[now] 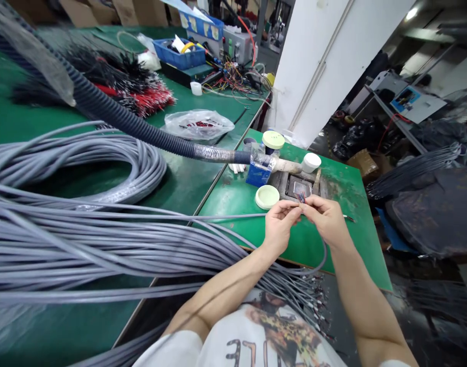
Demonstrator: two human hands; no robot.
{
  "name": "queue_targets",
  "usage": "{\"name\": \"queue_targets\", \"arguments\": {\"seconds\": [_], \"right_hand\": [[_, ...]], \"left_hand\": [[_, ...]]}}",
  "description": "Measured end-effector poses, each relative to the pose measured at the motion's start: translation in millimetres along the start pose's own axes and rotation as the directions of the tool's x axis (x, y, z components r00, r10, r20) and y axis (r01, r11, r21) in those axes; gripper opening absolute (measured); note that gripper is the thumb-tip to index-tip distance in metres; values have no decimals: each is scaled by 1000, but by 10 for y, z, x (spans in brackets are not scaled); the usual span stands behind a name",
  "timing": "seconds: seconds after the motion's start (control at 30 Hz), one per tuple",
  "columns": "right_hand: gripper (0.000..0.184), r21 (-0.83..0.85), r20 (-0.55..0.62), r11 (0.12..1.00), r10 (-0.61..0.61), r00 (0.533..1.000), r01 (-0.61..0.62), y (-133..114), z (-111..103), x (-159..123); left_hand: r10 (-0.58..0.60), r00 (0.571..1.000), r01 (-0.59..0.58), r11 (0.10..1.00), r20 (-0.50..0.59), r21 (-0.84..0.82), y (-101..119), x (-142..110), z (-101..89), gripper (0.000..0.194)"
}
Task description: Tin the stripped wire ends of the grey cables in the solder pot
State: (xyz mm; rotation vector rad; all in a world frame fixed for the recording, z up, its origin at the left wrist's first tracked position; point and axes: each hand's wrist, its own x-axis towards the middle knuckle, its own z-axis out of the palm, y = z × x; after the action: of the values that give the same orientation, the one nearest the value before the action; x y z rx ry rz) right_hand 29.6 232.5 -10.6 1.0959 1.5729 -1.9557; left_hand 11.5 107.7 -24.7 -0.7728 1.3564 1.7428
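Observation:
My left hand [280, 227] is closed in a pinch on a grey cable [241, 216] that runs in from the left. Right beside it, my right hand [327, 219] pinches the fine coloured wires [301, 197] fanning out of the cable's end. The two sets of fingertips nearly meet. Just beyond them lies a small square metal pot [299, 187] with a silvery surface. A pale green shallow lid or dish [267, 197] sits to the left of the pot, close to my left hand.
A thick bundle of grey cables [103, 244] covers the left table and hangs past its edge. A dark corrugated hose [141, 127] crosses above, ending by a blue box [258, 173]. A plastic bag [199, 125], blue bins [180, 53] and a white pillar [325, 56] stand farther back.

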Motion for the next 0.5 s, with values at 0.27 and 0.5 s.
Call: {"name": "queue_targets", "arguments": {"seconds": [0.27,0.5], "right_hand": [[44,88,125,990,103,987,-114,34,-133,-406],[62,385,51,904,178,983,-183,107,-35,-605]], "left_hand": [[451,859,-512,732,244,450,240,23,-41,11],[260,955,-296,871,142,392,73,-68,-2,23]]}}
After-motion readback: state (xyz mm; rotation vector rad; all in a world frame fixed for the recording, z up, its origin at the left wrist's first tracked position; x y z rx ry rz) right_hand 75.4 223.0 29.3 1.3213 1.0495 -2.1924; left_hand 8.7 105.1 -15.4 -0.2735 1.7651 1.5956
